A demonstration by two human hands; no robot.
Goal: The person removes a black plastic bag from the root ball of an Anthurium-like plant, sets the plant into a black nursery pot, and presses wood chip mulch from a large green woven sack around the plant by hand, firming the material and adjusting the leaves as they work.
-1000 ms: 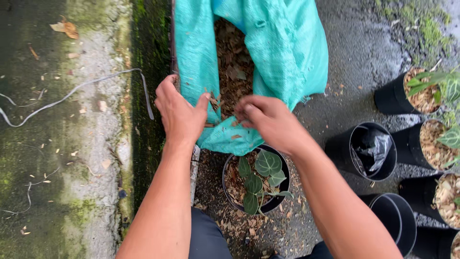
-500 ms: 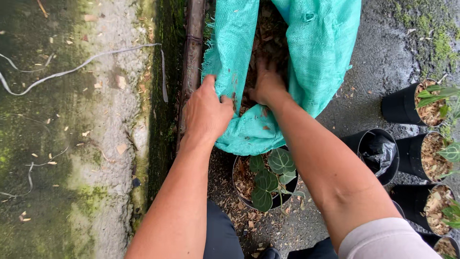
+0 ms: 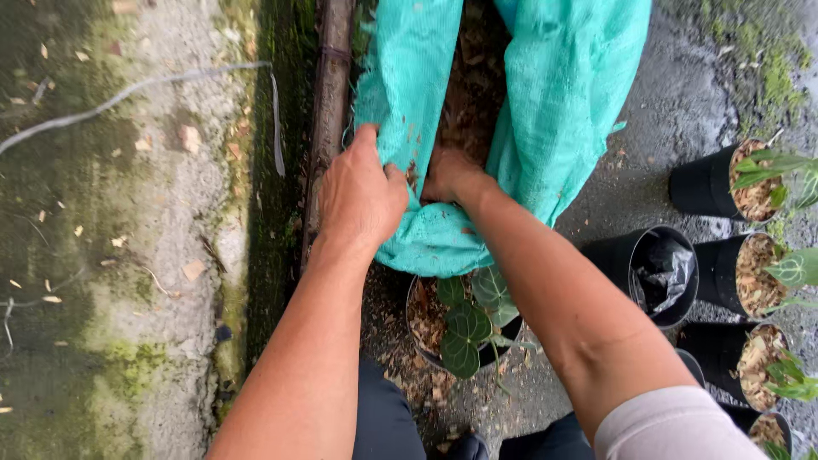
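Note:
A teal mesh sack [image 3: 554,111] lies open on the ground, filled with brown, chunky potting mix [image 3: 469,94]. My left hand [image 3: 358,200] grips the sack's near left rim and holds the mouth apart. My right hand [image 3: 452,175] is pushed into the brown mix inside the sack, fingers buried and hidden. Just below the sack stands a black pot [image 3: 426,336] with a small dark-green, heart-leaved plant [image 3: 469,319] in brown mix.
A rusty pipe [image 3: 328,111] runs along a mossy concrete kerb [image 3: 230,255] on the left, with a grey cord [image 3: 128,98] lying beyond it. Several black pots stand at the right: one holds a black bag [image 3: 660,268], others [image 3: 750,183] hold small plants.
My right hand has gone from the sack's rim deeper into the brown mix. My left hand has shifted along the rim while keeping hold. The view has tilted closer to the sack.

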